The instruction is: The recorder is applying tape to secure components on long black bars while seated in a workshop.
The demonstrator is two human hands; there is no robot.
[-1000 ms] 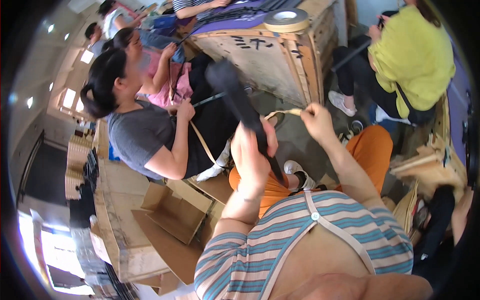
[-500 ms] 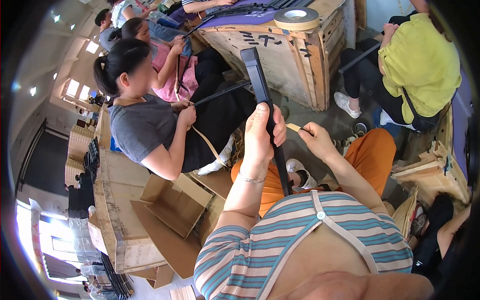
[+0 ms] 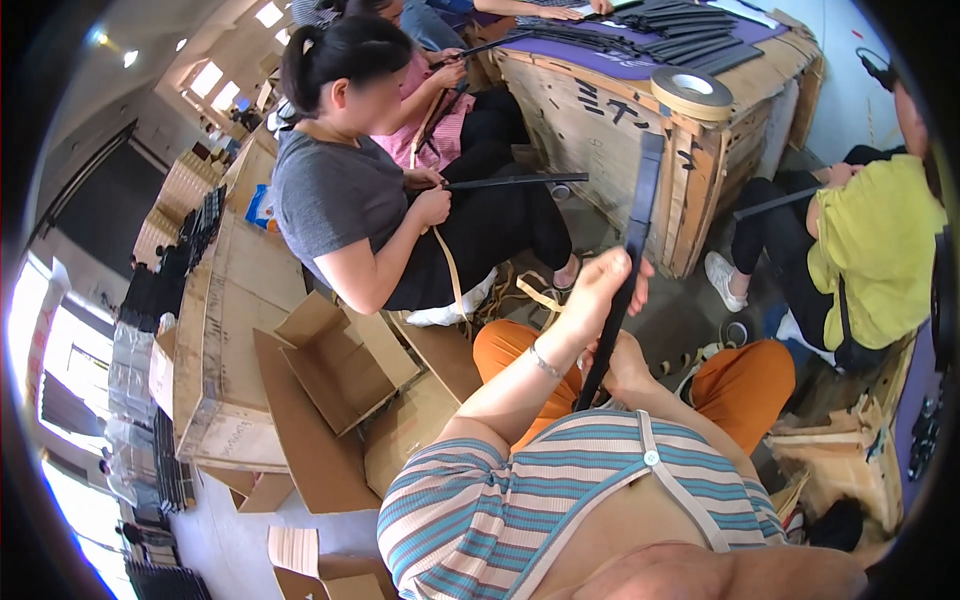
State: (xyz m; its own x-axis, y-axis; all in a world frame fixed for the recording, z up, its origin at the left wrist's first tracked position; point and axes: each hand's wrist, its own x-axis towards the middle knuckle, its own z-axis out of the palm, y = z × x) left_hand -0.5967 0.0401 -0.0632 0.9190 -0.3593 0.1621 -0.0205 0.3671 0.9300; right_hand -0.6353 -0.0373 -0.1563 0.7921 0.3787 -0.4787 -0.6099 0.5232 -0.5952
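Observation:
A long, flat black bar (image 3: 645, 190) stands tilted in front of my chest, its upper end pointing away. My left hand (image 3: 598, 295) is closed round its middle, thumb on the near side and fingertips showing past the far edge. Lower down, my right hand (image 3: 628, 362) is bent in close behind the bar's lower part. The bar and my left wrist hide most of its fingers; they look curled, but what they hold is not visible. A loose tan strip (image 3: 540, 292) shows left of my left hand, near curled strips on the floor.
A roll of tape (image 3: 692, 92) lies on a wooden crate (image 3: 590, 125), beside black bars (image 3: 690, 40) on purple cloth. On the left, a person in grey (image 3: 345, 200) holds a black bar. Someone in yellow-green (image 3: 880, 250) sits right. Open cardboard boxes (image 3: 340, 370) stand at lower left.
My view has swung left, shifting the surroundings rightward. My right hand has come in from the right, where it pinched a tan-ended strip, to behind the bar. My left hand still grips the bar.

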